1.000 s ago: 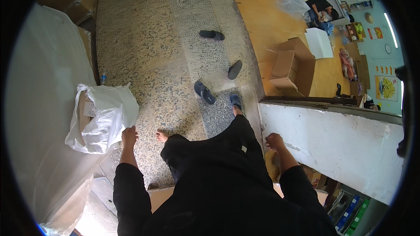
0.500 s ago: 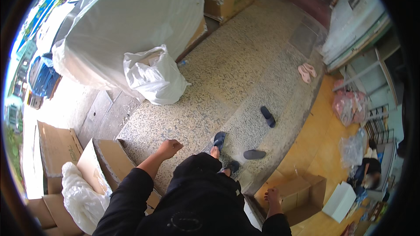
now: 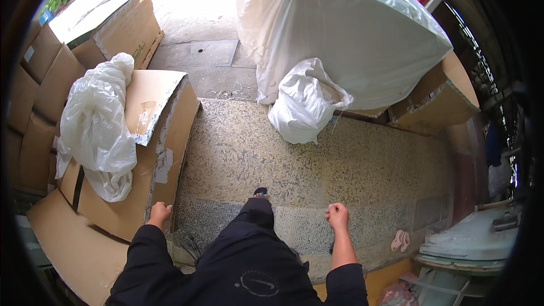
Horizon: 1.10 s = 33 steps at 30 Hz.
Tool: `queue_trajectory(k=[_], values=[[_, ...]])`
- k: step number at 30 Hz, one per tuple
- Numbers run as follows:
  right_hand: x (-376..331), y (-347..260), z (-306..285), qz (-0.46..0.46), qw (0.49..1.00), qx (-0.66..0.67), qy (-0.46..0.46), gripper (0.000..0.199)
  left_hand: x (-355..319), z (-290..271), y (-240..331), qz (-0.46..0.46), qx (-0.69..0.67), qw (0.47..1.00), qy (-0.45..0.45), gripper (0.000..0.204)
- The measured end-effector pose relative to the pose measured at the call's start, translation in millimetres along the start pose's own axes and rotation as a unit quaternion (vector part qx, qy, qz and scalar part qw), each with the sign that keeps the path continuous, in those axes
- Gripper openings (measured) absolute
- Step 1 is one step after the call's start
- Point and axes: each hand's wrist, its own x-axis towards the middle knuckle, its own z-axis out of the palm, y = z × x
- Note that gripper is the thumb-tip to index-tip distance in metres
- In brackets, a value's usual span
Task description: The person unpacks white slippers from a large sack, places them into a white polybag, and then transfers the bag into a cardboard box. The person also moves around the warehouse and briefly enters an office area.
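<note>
My left hand [image 3: 160,214] hangs at my side as a loose fist with nothing in it, just beside the edge of a flattened cardboard sheet [image 3: 164,136]. My right hand [image 3: 338,216] is also closed in a fist and holds nothing, above the speckled stone floor [image 3: 340,158]. I wear black sleeves and black clothes. One foot in a dark sandal [image 3: 260,192] shows in front of my body.
A clear plastic bag [image 3: 96,130] lies on the cardboard at left. A large white-wrapped bulk [image 3: 334,28] stands ahead with a white sack [image 3: 303,102] leaning on it. Cardboard boxes [image 3: 439,99] sit at right, pink slippers [image 3: 399,240] at lower right.
My view has swung round: the white sack and wrapped bulk moved from the left to straight ahead, and cardboard now fills the left. Both hands stay at my sides, closed.
</note>
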Motion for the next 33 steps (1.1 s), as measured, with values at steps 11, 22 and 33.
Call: queue_trajectory(k=[11, 22, 33], values=[[169.5, -151.5, 162.7, 0.13, 0.985, -0.058, -0.096, 0.014, 194.6, -119.6, 235.6, 0.228, -0.178, 0.956, -0.053, 0.03], [450.5, -253.3, 336.6, 0.174, 0.934, -0.266, -0.161, 0.015, 460.1, -200.2, 268.3, 0.051, -0.146, 0.988, 0.001, 0.035], [683.3, -881.4, 705.6, -0.39, 0.857, -0.193, -0.277, 0.026, 659.3, -282.3, 370.8, -0.151, -0.499, 0.853, -0.028, 0.03]])
